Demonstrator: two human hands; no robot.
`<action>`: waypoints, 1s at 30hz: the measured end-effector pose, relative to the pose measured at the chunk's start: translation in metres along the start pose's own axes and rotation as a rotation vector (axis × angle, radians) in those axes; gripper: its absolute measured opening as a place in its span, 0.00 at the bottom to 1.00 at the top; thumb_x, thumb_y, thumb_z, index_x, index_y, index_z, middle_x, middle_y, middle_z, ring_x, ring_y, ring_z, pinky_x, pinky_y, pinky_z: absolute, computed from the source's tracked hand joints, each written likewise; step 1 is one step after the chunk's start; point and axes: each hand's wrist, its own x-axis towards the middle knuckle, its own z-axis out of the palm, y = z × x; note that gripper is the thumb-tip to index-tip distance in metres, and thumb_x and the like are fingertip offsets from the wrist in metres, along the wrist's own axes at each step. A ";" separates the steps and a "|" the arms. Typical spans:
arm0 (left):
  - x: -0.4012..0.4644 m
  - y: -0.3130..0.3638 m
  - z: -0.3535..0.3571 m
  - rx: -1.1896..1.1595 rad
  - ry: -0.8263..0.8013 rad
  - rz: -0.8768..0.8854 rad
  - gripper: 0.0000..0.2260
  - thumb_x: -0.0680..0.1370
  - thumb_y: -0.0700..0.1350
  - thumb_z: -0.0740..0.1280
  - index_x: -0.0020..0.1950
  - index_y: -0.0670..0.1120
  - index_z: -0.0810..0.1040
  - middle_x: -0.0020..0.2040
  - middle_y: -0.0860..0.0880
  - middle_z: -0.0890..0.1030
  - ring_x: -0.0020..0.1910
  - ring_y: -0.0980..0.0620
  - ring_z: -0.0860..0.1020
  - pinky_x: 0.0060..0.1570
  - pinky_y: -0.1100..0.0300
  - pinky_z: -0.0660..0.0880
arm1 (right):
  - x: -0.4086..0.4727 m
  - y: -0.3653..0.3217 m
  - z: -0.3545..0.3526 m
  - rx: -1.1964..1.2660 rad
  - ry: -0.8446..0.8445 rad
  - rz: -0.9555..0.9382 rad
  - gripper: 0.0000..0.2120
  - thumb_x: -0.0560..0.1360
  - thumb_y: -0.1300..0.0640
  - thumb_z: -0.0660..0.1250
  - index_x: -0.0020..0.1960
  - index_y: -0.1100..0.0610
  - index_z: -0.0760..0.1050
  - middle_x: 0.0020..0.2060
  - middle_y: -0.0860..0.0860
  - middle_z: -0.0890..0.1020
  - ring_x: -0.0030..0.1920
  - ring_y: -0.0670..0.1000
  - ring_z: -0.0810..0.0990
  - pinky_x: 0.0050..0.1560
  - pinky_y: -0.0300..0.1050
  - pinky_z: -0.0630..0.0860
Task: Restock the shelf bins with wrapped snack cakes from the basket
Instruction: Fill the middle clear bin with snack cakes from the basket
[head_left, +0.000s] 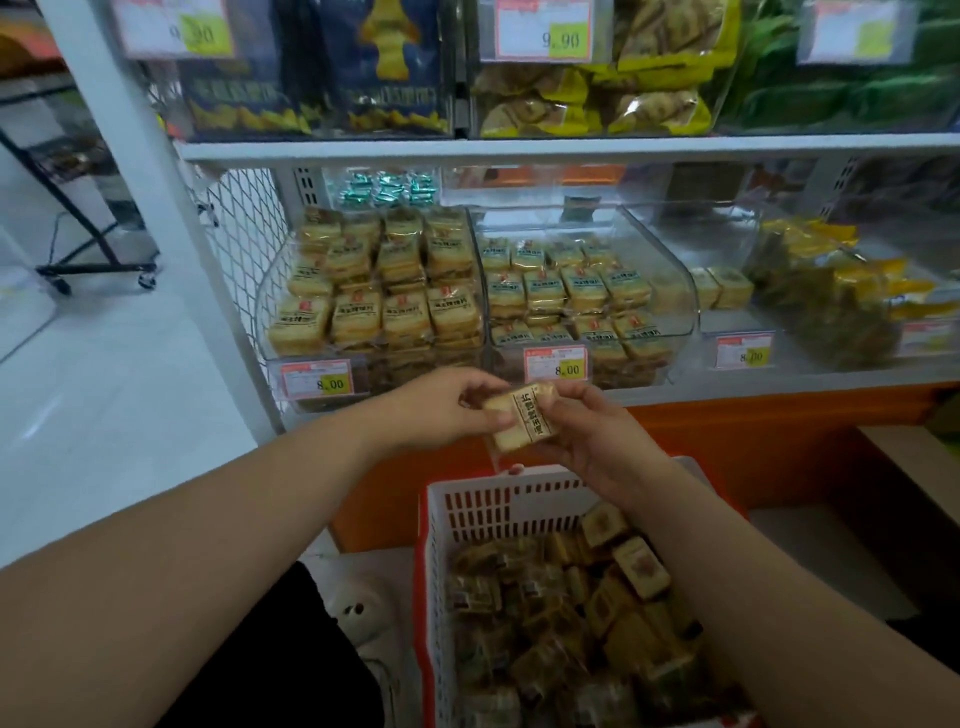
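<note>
I hold 1 wrapped snack cake (521, 415) above the basket (480, 506), both hands pinching it: left hand (441, 408), right hand (592, 441). Next I judge it goes up into the middle bin (670, 312).

I see open air between the basket (470, 501) and the shelf (571, 148) front, where both hands hold one cake (522, 415). The left bin (374, 301) is stacked nearly to its top; little room there. The middle bin (582, 296) has space above its lower rows. Price tags (556, 362) stand along the bin fronts. Mesh (249, 239) closes the left side.
</note>
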 end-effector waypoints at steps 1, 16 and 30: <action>0.000 -0.001 -0.004 -0.056 0.018 -0.034 0.17 0.77 0.49 0.72 0.64 0.51 0.74 0.56 0.53 0.80 0.49 0.63 0.79 0.47 0.70 0.76 | 0.002 -0.001 0.003 -0.056 0.019 -0.031 0.20 0.72 0.59 0.71 0.61 0.60 0.70 0.55 0.61 0.81 0.51 0.58 0.84 0.48 0.52 0.82; -0.009 -0.001 -0.122 -0.478 0.358 -0.078 0.04 0.79 0.39 0.68 0.51 0.47 0.76 0.53 0.46 0.80 0.50 0.51 0.79 0.42 0.61 0.78 | 0.050 -0.039 0.093 -1.363 -0.075 -0.671 0.33 0.71 0.45 0.73 0.69 0.33 0.60 0.64 0.39 0.71 0.56 0.40 0.72 0.52 0.40 0.76; -0.009 -0.037 -0.172 -0.262 0.968 0.026 0.19 0.81 0.36 0.59 0.71 0.50 0.69 0.53 0.59 0.71 0.47 0.64 0.70 0.37 0.81 0.64 | 0.177 -0.052 0.216 -0.980 0.125 -0.674 0.15 0.75 0.45 0.71 0.57 0.51 0.81 0.45 0.44 0.82 0.45 0.46 0.79 0.42 0.41 0.73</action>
